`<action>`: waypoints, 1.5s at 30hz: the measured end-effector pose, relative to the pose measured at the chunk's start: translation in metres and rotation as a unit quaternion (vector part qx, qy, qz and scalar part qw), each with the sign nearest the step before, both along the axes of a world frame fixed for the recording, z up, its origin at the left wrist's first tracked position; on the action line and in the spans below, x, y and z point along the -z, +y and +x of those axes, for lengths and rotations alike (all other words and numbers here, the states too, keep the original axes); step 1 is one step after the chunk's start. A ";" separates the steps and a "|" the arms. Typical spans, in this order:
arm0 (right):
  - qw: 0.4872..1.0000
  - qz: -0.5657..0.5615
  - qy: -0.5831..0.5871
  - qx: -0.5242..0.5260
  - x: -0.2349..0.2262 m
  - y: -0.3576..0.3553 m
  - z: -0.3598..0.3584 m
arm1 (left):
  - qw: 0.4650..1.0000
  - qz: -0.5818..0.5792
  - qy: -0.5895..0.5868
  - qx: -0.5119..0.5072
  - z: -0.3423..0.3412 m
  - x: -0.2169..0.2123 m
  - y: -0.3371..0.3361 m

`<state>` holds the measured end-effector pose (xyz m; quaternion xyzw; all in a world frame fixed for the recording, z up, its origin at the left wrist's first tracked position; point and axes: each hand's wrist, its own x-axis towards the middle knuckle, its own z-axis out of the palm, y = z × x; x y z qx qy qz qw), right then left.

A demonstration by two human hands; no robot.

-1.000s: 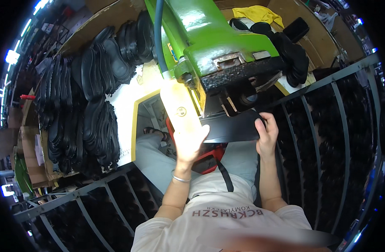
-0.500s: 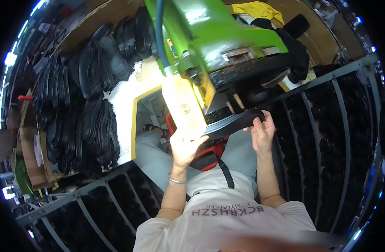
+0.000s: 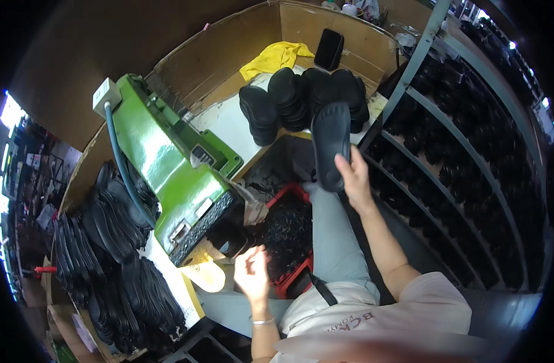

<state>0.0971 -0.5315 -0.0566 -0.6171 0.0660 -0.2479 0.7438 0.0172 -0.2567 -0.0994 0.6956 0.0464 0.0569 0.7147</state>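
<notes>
The black shoe sole (image 3: 330,145) sits in your right hand (image 3: 353,181), fingers closed around its near end, lifted toward the far stacked soles (image 3: 301,100), likely to add it there. Matte, ribbed rubber. Your left hand (image 3: 251,275) hangs loosely curled, empty, near the green machine (image 3: 168,169).

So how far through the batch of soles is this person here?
Looks done: several black rubber soles stacked on the white bench. In hand: the right hand lifts one black sole toward them; the left hand is empty. Left: large heap of black soles beside the green machine.
</notes>
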 end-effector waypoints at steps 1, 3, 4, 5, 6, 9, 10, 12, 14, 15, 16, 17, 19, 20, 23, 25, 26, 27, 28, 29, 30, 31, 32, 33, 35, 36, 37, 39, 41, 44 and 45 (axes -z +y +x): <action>0.999 -0.029 -0.007 0.016 0.006 -0.020 0.010 | 0.998 0.050 -0.008 -0.036 0.001 -0.002 0.017; 0.997 -0.045 -0.020 0.058 -0.010 -0.041 0.026 | 0.976 0.190 -0.017 -0.108 -0.001 -0.011 0.055; 0.992 -0.088 -0.035 0.082 -0.018 -0.052 0.038 | 0.964 0.143 -0.089 -0.205 -0.004 0.014 0.091; 0.983 -0.138 -0.042 0.117 -0.022 -0.075 0.046 | 0.913 0.293 -0.142 -0.248 -0.004 -0.022 0.088; 0.976 -0.149 -0.031 0.158 -0.029 -0.099 0.058 | 0.880 0.354 -0.097 -0.302 -0.012 -0.004 0.133; 0.932 -0.258 0.098 0.234 -0.015 -0.182 0.120 | 0.809 0.477 -0.050 -0.339 -0.002 -0.004 0.178; 0.941 -0.241 0.092 0.220 -0.014 -0.182 0.140 | 0.746 0.550 -0.034 -0.373 -0.012 -0.027 0.193; 0.863 -0.394 0.259 0.183 -0.018 -0.168 0.171 | 0.628 0.656 0.027 -0.418 -0.025 -0.037 0.222; 0.828 -0.433 0.267 0.234 -0.014 -0.190 0.159 | 0.512 0.741 0.073 -0.428 -0.018 -0.035 0.219; 0.805 -0.468 0.257 0.259 -0.009 -0.192 0.167 | 0.518 0.735 0.098 -0.427 -0.024 -0.044 0.215; 0.824 -0.461 0.221 0.246 0.002 -0.212 0.171 | 0.526 0.738 -0.001 -0.423 -0.026 -0.039 0.232; 0.797 -0.493 0.251 0.242 -0.002 -0.148 0.175 | 0.524 0.730 -0.005 -0.439 -0.044 -0.059 0.235; 0.789 -0.519 0.256 0.206 -0.034 -0.090 0.141 | 0.571 0.677 -0.036 -0.464 -0.050 -0.068 0.240; 0.860 -0.423 0.233 0.165 -0.054 -0.090 0.110 | 0.546 0.688 -0.042 -0.476 -0.042 -0.074 0.233; 0.910 -0.329 0.071 0.243 0.014 -0.174 0.075 | 0.551 0.644 -0.066 -0.526 -0.023 -0.073 0.236; 0.899 -0.368 0.030 0.234 0.063 -0.178 0.063 | 0.552 0.622 -0.044 -0.553 -0.022 -0.080 0.247; 0.910 -0.352 0.034 0.215 0.080 -0.167 0.058 | 0.548 0.618 -0.049 -0.561 -0.024 -0.085 0.255; 0.920 -0.335 0.040 0.199 0.099 -0.154 0.056 | 0.545 0.615 -0.058 -0.567 -0.026 -0.091 0.263; 0.926 -0.330 0.058 0.174 0.113 -0.146 0.052 | 0.542 0.615 -0.064 -0.569 -0.023 -0.100 0.271; 0.931 -0.324 0.078 0.150 0.126 -0.136 0.048 | 0.539 0.616 -0.072 -0.570 -0.020 -0.110 0.279; 0.941 -0.300 0.094 0.130 0.132 -0.120 0.041 | 0.531 0.628 -0.071 -0.564 -0.016 -0.118 0.290; 0.948 -0.277 0.108 0.114 0.136 -0.108 0.033 | 0.534 0.631 -0.052 -0.560 -0.010 -0.125 0.301; 0.949 -0.276 0.106 0.109 0.154 -0.112 0.031 | 0.531 0.633 -0.028 -0.563 -0.002 -0.129 0.318; 0.954 -0.264 0.108 0.091 0.158 -0.100 0.026 | 0.524 0.636 -0.003 -0.567 0.004 -0.132 0.336; 0.964 -0.226 0.122 0.071 0.154 -0.071 0.016 | 0.546 0.641 0.079 -0.534 0.014 -0.142 0.361; 0.960 -0.238 0.135 0.065 0.160 -0.071 0.014 | 0.570 0.639 0.159 -0.492 0.019 -0.145 0.368; 0.951 -0.253 0.165 0.058 0.163 -0.070 0.011 | 0.571 0.639 0.156 -0.491 0.016 -0.144 0.372; 0.958 -0.240 0.151 0.044 0.170 -0.064 0.004 | 0.565 0.660 0.108 -0.483 0.006 -0.141 0.375; 0.954 -0.241 0.172 0.039 0.167 -0.054 -0.007 | 0.549 0.664 -0.002 -0.507 -0.022 -0.144 0.358; 0.953 -0.208 0.218 -0.029 0.143 -0.014 -0.033 | 0.631 0.592 -0.108 -0.489 -0.068 -0.170 0.282; 0.952 -0.195 0.228 -0.064 0.132 0.006 -0.041 | 0.697 0.537 -0.106 -0.464 -0.079 -0.174 0.252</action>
